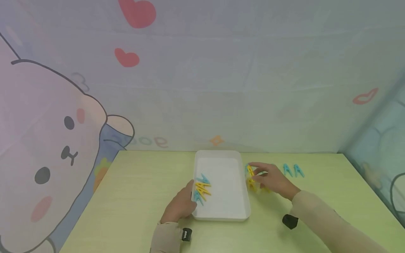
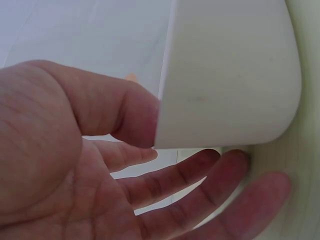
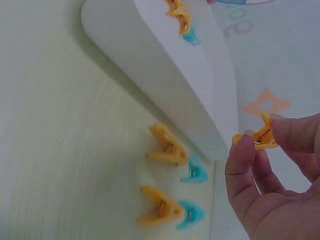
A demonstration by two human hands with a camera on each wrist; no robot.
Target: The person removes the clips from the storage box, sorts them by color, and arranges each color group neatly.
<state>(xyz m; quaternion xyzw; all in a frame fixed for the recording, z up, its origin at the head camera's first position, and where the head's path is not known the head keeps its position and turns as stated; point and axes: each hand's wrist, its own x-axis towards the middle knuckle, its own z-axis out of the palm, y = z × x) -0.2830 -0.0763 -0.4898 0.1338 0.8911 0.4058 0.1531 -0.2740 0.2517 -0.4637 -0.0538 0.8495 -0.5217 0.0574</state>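
Note:
A white tray (image 1: pixel 226 186) lies on the table, with yellow clothespins (image 1: pixel 202 189) and turquoise clothespins (image 1: pixel 198 198) along its left inner side. At that side my left hand (image 1: pixel 181 203) holds the tray; in the left wrist view the thumb (image 2: pixel 135 112) meets the rim and the other fingers curve beside the outer wall. Just right of the tray, my right hand (image 1: pixel 273 178) pinches a yellow clothespin (image 3: pixel 262 138) between thumb and fingertips, raised over the table. Beneath it are more yellow clothespins (image 3: pixel 165 207) with turquoise clothespins (image 3: pixel 191 215) right behind them, partly hidden in the head view.
Two turquoise clothespins (image 1: pixel 292 170) lie farther right on the pale green table (image 1: pixel 142 175). A printed cloth backdrop (image 1: pixel 205 70) hangs directly behind the table's back edge. Black wrist devices (image 1: pixel 290 221) show below both sleeves.

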